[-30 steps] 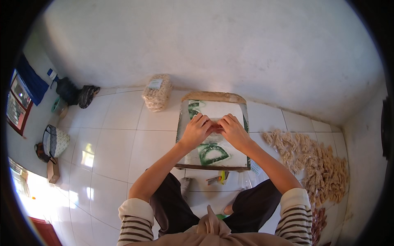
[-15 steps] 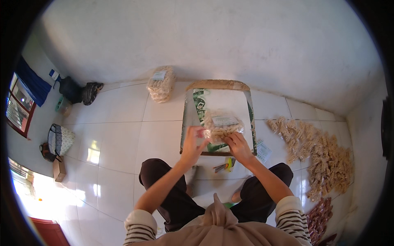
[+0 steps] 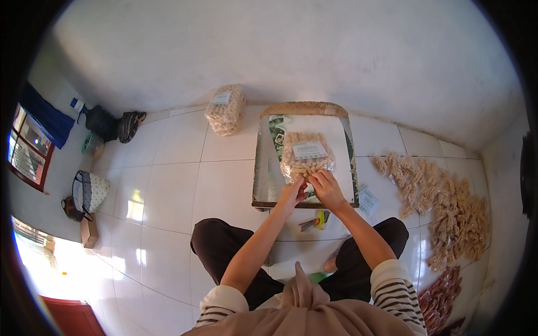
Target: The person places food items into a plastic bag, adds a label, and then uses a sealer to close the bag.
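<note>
A clear plastic bag of pale, stubby snack pieces (image 3: 305, 139) lies on a low table (image 3: 343, 168), a label (image 3: 309, 150) showing through or on its upper side. At the bag's near edge, my left hand (image 3: 292, 194) is closed with its fingertips on the plastic. Right beside it, my right hand (image 3: 328, 190) pinches the same edge, knuckles up. The two hands' fingertips almost meet, and they partly hide that edge of the bag.
Stacked filled bags (image 3: 225, 112) stand by the wall. Many small tan packets (image 3: 448, 210) lie at right, with dark red ones (image 3: 440, 299) nearer. Loose printed labels (image 3: 367, 200) and a yellow-handled tool (image 3: 321, 219) lie on the floor near the table.
My left hand has come in from the bag's left side to its near edge, beside the right hand. The bag now lies flatter, its label more squarely visible. The view has shifted slightly.
</note>
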A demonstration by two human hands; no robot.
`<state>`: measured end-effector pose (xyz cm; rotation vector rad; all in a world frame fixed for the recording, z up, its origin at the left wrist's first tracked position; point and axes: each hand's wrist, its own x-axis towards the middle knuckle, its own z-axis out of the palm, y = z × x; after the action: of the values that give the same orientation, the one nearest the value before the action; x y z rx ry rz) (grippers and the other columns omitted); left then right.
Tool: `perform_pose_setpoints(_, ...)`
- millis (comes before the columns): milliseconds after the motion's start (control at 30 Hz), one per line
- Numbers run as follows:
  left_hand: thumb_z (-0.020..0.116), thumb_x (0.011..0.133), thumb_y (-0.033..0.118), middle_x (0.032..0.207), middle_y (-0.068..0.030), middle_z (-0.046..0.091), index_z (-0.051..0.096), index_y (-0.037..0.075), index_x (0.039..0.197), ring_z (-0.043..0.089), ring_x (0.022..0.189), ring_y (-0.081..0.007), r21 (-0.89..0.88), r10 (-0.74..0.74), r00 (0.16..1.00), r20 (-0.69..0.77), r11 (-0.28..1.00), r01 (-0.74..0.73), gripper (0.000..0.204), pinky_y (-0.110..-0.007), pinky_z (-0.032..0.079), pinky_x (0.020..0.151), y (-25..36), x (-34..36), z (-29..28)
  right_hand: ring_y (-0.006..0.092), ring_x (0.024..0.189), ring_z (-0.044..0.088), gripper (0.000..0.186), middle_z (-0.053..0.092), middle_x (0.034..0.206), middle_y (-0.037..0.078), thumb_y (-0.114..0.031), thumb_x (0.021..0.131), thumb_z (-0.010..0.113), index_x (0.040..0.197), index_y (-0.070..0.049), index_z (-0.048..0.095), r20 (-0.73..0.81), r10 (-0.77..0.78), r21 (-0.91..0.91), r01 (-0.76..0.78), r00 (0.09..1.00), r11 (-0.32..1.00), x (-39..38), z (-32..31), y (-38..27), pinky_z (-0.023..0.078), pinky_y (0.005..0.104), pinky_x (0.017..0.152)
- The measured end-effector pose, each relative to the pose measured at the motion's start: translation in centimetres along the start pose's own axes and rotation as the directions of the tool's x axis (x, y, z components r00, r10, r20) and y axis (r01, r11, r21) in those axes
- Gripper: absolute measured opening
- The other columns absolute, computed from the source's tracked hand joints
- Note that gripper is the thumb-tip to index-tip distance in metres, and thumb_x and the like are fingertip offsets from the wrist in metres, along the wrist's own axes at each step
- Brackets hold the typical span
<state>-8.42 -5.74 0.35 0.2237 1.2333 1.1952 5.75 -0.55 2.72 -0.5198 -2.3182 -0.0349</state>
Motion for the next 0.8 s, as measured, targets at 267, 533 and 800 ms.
perform_pose_setpoints(267, 0.062, 0.085, 0.022, 0.079, -0.0043, 0.060, 0.061, 0.002, 0.086, 0.053, 0.059, -0.0103, 0.115, -0.035, 0.996, -0.085, 0.992, 0.045, 0.020, -0.022, 0.046, 0.054, -0.3, 2.2, 0.4, 0.0222, 0.085, 0.051, 0.020, 0.050, 0.084, 0.007, -0.003, 0.065, 0.058, 0.085, -0.001, 0.056, 0.032, 0.014, 0.000, -0.014, 0.999, 1.000, -1.6, 2.0, 0.9, 0.046, 0.0326, 0.075)
perform_pose_setpoints(533, 0.065, 0.078, 0.018, 0.058, -0.0001, 0.054, 0.059, 0.004, 0.069, 0.046, 0.047, -0.0076, 0.295, -0.003, 0.989, -0.149, 0.954, 0.047, 0.018, -0.022, 0.032, 0.042, -1.9, 5.6, -1.1, 0.0203, 0.086, 0.055, 0.017, 0.056, 0.090, 0.006, -0.004, 0.075, 0.062, 0.092, -0.003, 0.059, -0.253, 0.553, -0.066, -0.584, 0.794, 0.809, -2.7, 3.6, -2.7, 0.045, 0.0303, 0.072)
perform_pose_setpoints(800, 0.064, 0.077, 0.019, 0.059, 0.0017, 0.053, 0.060, 0.006, 0.068, 0.047, 0.051, -0.0067, 0.362, 0.144, 0.976, -0.162, 0.929, -0.077, 0.016, -0.023, 0.033, 0.047, -4.3, 5.5, -0.2, 0.0076, 0.061, 0.052, 0.018, 0.057, 0.073, 0.001, -0.022, 0.087, 0.062, 0.088, -0.004, 0.058, 0.428, 0.903, 0.694, -0.632, -0.024, -0.346, -6.5, 6.9, -1.7, 0.041, 0.0206, 0.055)
